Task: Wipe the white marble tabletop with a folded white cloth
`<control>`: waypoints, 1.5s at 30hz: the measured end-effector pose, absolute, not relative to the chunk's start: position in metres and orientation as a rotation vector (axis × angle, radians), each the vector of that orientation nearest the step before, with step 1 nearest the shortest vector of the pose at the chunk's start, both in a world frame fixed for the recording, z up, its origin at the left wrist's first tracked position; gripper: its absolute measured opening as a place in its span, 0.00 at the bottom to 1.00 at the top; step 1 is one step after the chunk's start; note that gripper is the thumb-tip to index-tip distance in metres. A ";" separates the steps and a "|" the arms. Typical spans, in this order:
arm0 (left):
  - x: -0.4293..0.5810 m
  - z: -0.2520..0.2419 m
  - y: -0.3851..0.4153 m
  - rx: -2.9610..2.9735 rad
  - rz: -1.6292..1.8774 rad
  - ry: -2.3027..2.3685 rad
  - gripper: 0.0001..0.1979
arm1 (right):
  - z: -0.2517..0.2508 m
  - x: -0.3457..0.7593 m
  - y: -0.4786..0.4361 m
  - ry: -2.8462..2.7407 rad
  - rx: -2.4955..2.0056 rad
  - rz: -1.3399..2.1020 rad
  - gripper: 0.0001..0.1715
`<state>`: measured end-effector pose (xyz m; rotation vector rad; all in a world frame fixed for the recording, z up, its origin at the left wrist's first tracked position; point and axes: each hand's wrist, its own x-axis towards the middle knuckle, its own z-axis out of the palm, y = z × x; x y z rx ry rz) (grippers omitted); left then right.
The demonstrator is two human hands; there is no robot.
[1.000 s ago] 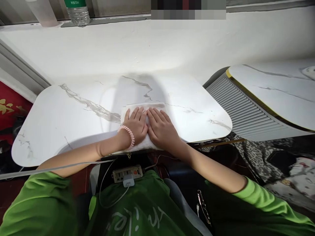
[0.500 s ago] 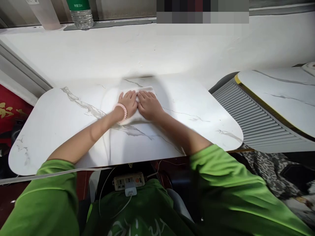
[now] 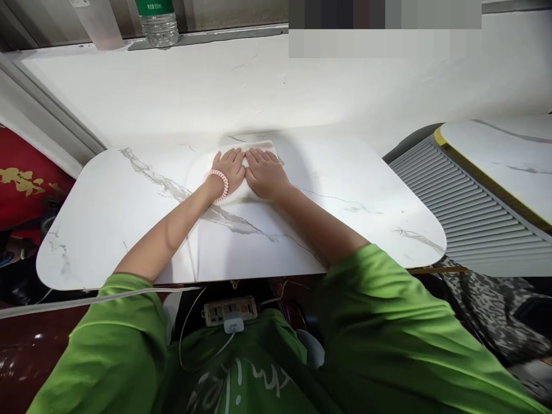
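A white cloth (image 3: 245,193) lies flat on the white marble-patterned table (image 3: 138,224), near its far edge. My left hand (image 3: 230,168) rests palm down on the cloth's left part, fingers stretched forward, with a pink coil band (image 3: 225,183) round the wrist. Beside it, my right hand (image 3: 265,172) presses flat on the right part, its fingers straight and pointing away from me. The hands lie close together, and their palms hide the middle of the cloth.
On the ledge behind stand a water bottle (image 3: 159,29) with a green label and a frosted bottle (image 3: 101,26). A second table (image 3: 513,149) with a ribbed side stands at right. A power strip (image 3: 230,310) with a plugged charger sits at my lap; a white cable (image 3: 86,302) crosses low left.
The view has shifted, so the table and bottles appear further right. Both hands remain flat on the cloth, side by side, appearing slightly higher in the picture.
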<state>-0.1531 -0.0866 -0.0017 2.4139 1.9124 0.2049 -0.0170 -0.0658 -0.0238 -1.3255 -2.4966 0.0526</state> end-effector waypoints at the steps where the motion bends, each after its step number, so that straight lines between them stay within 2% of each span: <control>1: -0.152 -0.001 -0.101 2.431 0.194 1.898 0.28 | -0.023 -0.014 -0.081 -2.506 -1.321 0.043 0.33; 8: -0.146 0.001 -0.219 2.503 0.172 1.818 0.27 | -0.015 -0.001 -0.204 -2.577 -1.275 -0.059 0.34; 13: -0.149 0.002 -0.255 2.461 0.158 1.874 0.27 | -0.012 -0.006 -0.234 -2.612 -1.210 -0.053 0.34; 18: -0.165 0.003 -0.226 2.383 0.176 1.913 0.27 | -0.010 -0.023 -0.199 -2.646 -1.153 -0.012 0.33; 27: -0.229 -0.003 -0.101 2.319 0.248 2.074 0.27 | -0.019 -0.096 -0.069 -2.604 -1.075 -0.009 0.31; 32: -0.246 -0.006 -0.056 2.300 0.323 2.082 0.26 | -0.023 -0.116 -0.030 -2.545 -1.153 0.013 0.30; 39: -0.242 -0.009 -0.068 2.299 0.375 2.054 0.25 | -0.031 -0.108 -0.033 -2.527 -1.087 0.036 0.32; 45: -0.221 -0.003 -0.134 2.306 0.299 2.060 0.27 | -0.021 -0.084 -0.094 -2.639 -1.060 0.035 0.34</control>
